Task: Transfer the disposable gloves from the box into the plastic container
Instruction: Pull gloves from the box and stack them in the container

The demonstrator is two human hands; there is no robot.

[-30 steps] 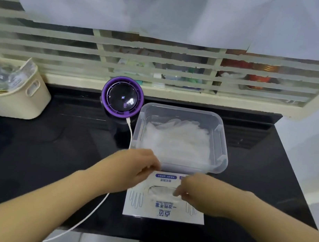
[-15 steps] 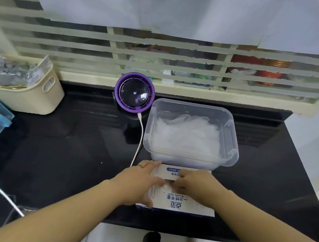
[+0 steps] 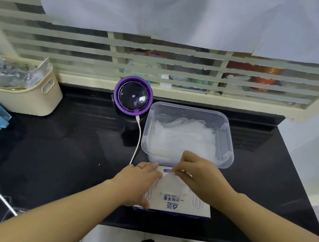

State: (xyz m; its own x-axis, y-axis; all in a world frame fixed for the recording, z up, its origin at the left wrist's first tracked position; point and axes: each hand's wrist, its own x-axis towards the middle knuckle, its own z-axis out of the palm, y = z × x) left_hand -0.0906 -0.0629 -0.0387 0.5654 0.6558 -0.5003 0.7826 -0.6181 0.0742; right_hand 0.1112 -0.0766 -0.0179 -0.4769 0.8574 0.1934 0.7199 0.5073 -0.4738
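Grip of right hand (image 3: pixel 201 178) pinches a glove (image 3: pixel 172 181) at the box (image 3: pixel 179 204). The left hand (image 3: pixel 137 181) lies flat on the box. The container (image 3: pixel 227 142) sits just behind, toward the back edge of the table (image 3: pixel 68 149).

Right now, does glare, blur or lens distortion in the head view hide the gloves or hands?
Head view: the wide-angle lens bows the window bars; the glossy black counter mirrors them, mild glare only; the right hand, sharp, pinches a clear glove that nearly vanishes against the white box under the left hand.

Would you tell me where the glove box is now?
Head view: the glove box lies at the near edge of the counter, right of centre, just before the plastic container.
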